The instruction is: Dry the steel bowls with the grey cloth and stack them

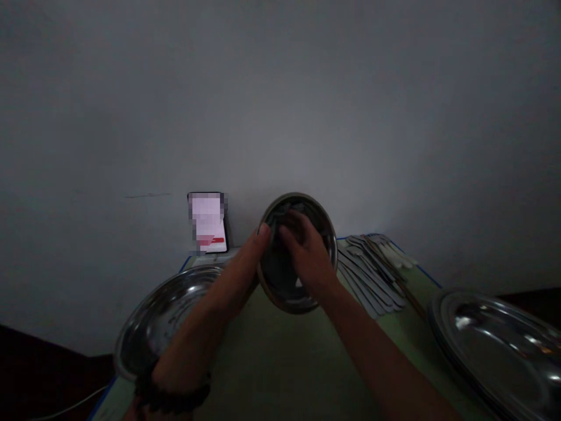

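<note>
My left hand (254,248) grips the left rim of a round metal bowl (294,307), thumb over the edge and the other fingers hidden behind it. Tilted toward me, the bowl is held up over the table. Inside it, my right hand (307,248) has its fingers bent against the inner wall. Something greyish shows at those fingertips, too dark and blurred to name. A dark beaded bracelet (173,394) circles my left wrist.
A wide metal basin (131,336) stands left on the green table (280,368). Several metal spoons (372,286) and chopsticks (412,298) lie at right, beside white spoons (397,254). Oval metal trays (495,345) sit at far right. A phone (208,222) leans on the wall.
</note>
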A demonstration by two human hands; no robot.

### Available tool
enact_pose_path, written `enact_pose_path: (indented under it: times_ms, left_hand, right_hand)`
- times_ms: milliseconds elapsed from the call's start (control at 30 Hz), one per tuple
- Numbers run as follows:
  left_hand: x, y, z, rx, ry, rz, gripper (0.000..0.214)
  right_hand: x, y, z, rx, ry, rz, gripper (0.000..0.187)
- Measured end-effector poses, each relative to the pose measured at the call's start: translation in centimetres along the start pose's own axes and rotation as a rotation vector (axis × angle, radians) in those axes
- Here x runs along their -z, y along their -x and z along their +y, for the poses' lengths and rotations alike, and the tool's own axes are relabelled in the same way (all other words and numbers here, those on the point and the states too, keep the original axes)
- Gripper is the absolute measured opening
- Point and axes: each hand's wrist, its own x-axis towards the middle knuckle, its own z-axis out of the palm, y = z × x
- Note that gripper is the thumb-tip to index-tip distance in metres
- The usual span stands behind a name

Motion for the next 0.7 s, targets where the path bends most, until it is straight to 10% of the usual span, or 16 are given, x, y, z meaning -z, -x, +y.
enact_pose_path:
  times_ms: [167,333,700]
  left_hand:
    - [0.5,-0.6,-0.2,0.050,0.126,0.068,0.063]
    - [0.1,-0.4,1.4,-0.098,0.170,0.301,0.041]
    - [0.1,-0.2,0.5,-0.313,-0.044,0.290,0.034]
  right_hand:
    - [-0.9,0.7,-0.8,-0.102,-0.260,-0.270,0.031]
    - [-0.2,0.9,-1.4,0.015,0.047,-0.552,0.034]
    - [-1.8,2.8,-0.8,0.344,0.567,-0.340,0.051]
